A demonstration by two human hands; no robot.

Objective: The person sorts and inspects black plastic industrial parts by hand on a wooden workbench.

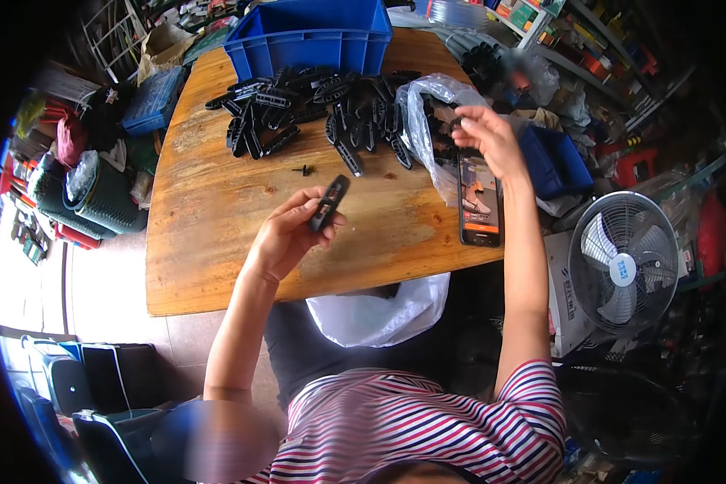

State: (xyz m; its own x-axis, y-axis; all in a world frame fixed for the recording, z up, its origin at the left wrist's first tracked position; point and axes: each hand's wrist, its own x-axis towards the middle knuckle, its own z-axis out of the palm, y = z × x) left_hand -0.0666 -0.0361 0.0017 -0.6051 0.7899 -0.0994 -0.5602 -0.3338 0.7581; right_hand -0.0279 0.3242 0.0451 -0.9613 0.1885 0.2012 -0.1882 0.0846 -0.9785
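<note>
My left hand [286,234] is closed around a long black plastic part [330,203] with slots in it, held tilted above the near part of the wooden table [218,258]. My right hand [492,143] is raised beside a clear plastic bag [415,109] that has dark pieces in it. Its thumb and fingers are pinched together, with something small and dark at the tips that I cannot make out. A phone [480,206] with a lit screen lies below that wrist. On the bare wood sits one small black piece [302,170].
Many similar black parts [274,97] are heaped across the table's far half, in front of a blue crate [310,40]. A white plastic bag [379,310] hangs at the near edge by my lap. To the right stand a fan [623,269] and a blue bin [555,161].
</note>
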